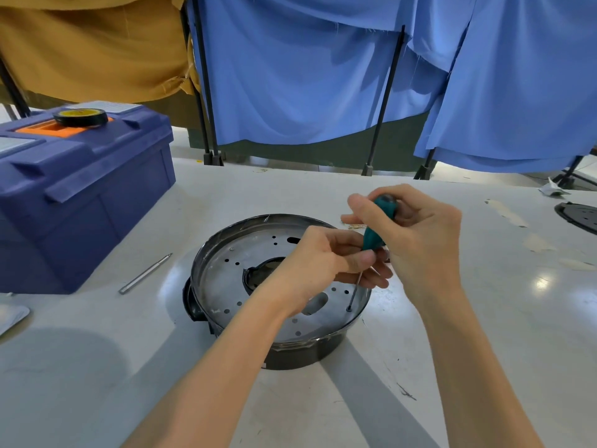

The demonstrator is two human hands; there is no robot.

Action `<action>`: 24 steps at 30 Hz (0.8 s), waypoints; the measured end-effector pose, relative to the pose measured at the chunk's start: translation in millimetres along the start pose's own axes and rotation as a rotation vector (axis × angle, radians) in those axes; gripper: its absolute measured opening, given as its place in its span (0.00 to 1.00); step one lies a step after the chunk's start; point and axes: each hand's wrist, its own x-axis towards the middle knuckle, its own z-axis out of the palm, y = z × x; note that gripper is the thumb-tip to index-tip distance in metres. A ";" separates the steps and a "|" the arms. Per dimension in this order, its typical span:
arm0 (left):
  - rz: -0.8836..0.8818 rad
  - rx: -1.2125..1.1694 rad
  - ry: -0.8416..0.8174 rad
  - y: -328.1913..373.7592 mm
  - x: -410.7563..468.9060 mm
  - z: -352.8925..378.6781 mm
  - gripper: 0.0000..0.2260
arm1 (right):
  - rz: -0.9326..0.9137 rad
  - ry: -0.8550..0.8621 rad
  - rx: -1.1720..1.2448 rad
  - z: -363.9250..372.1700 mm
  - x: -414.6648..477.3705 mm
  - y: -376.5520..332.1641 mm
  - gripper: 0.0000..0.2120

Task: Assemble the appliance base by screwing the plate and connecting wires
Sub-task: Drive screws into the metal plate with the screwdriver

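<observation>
**While Both Hands Hold the Driver: Bench Contents**

As I look down, the items stand as follows.

1. Appliance base [300, 354]: black round housing, on the white table [452, 334], directly before me.
2. Plate [226, 273]: perforated metal disc with a large central opening, seated inside the rim of the base.
3. Screwdriver [376, 231]: teal handle, thin steel shaft, tilted, handle away from me. Its tip rests on a small dark spot [349, 308] near the plate's near-right edge; screw head or hole, I cannot tell.
4. Right hand [416, 234]: fingers curled round the top of the handle, gripping it.
5. Left hand [319, 263]: over the plate, thumb and fingers closed round the lower end of the handle where the shaft begins.
6. Toolbox [80, 202]: blue, lid closed, far left of the table. A black tape roll [80, 117] with a yellow core lies on its orange handle recess.
7. Metal rod [145, 273]: slim, lying on the table between toolbox and base, touching neither.
8. Black disc [578, 216]: at the right edge, partly cut off.
9. Backdrop: blue curtain [307, 76] on black stands; mustard cloth [90, 50] to its left.
</observation>
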 end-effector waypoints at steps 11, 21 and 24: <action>0.052 -0.031 0.079 0.0 -3.5 1.6 0.05 | 0.007 0.079 -0.014 11.7 -6.1 1.9 0.06; -0.008 -0.009 -0.035 1.9 -2.5 -2.4 0.08 | 0.066 -0.230 0.148 -12.7 2.3 -4.9 0.14; 0.007 -0.033 0.008 1.5 -3.2 -3.4 0.07 | 0.045 -0.110 0.134 -6.7 0.2 -6.7 0.10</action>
